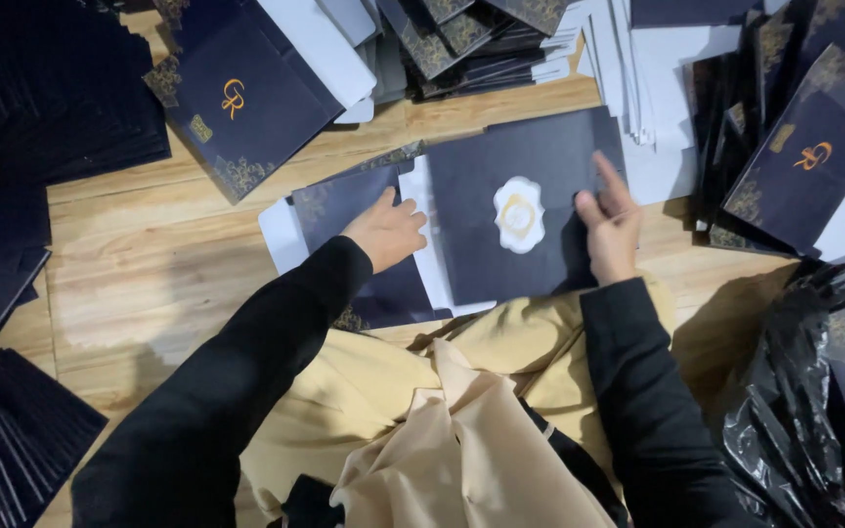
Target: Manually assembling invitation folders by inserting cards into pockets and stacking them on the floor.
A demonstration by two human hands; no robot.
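Dark navy card (486, 210) with a white scalloped seal and gold emblem at its middle lies flat on the wooden floor (149, 264), just in front of the person's knees. It rests partly over another dark sheet with a white inner face (344, 210), so the two overlap rather than sit side by side.

Both hands frame the card. The left hand (386, 233) sits at the card's left edge, fingers curled loosely and knuckles up, pressing down on the overlapped sheet; it looks placed to keep the layers from sliding. The right hand (610, 230) rests on the card's right edge, fingers stretched out and nearly flat, thumb tucked against the border, as if steadying or squaring that side. Neither hand closes around anything; both bear on the paper from above.

Black sleeves and a tan garment (461, 411) fill the lower middle. Around the card, stacks of similar navy cards with gold corner ornaments (246, 98) fan out at the top and right, dark piles (41, 98) lie at the left, and a crumpled black plastic bag (803, 391) sits at the lower right.
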